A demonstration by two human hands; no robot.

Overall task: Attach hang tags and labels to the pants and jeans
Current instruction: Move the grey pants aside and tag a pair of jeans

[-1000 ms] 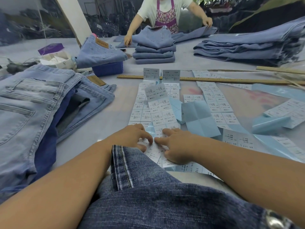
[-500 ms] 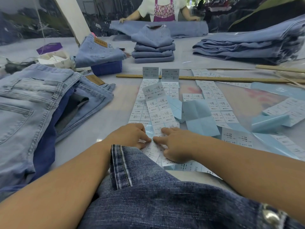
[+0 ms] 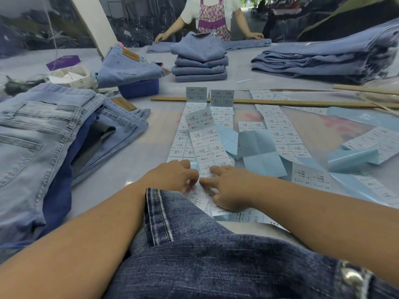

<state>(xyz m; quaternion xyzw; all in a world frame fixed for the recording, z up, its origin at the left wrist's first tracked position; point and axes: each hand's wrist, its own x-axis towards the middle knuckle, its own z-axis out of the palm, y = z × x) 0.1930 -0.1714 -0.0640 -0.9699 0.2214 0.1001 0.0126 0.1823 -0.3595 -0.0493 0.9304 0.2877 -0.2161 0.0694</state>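
A long strip of white size labels (image 3: 206, 145) runs down the table's middle toward me. At its near end my left hand (image 3: 174, 175) has its fingers curled and pinches a label at the strip's edge. My right hand (image 3: 228, 188) lies right beside it, fingertips almost meeting the left, fingers curled on the same strip. Dark blue jeans (image 3: 205, 255) lie across the foreground between my forearms, their hem just short of my hands. A pile of light-wash jeans (image 3: 43, 137) sits at the left.
More label strips (image 3: 280, 130) and pale blue backing paper (image 3: 259, 152) cover the table's right half. A wooden ruler (image 3: 280, 102) lies across behind them. Folded jeans stacks (image 3: 200, 65) (image 3: 323, 61) stand farther back. A person in an apron (image 3: 211, 16) works opposite. A blue box (image 3: 140, 88) sits at back left.
My hands stay together on the strip's near end, barely shifting. The person opposite has spread a pair of jeans flat and now rests both hands on it.
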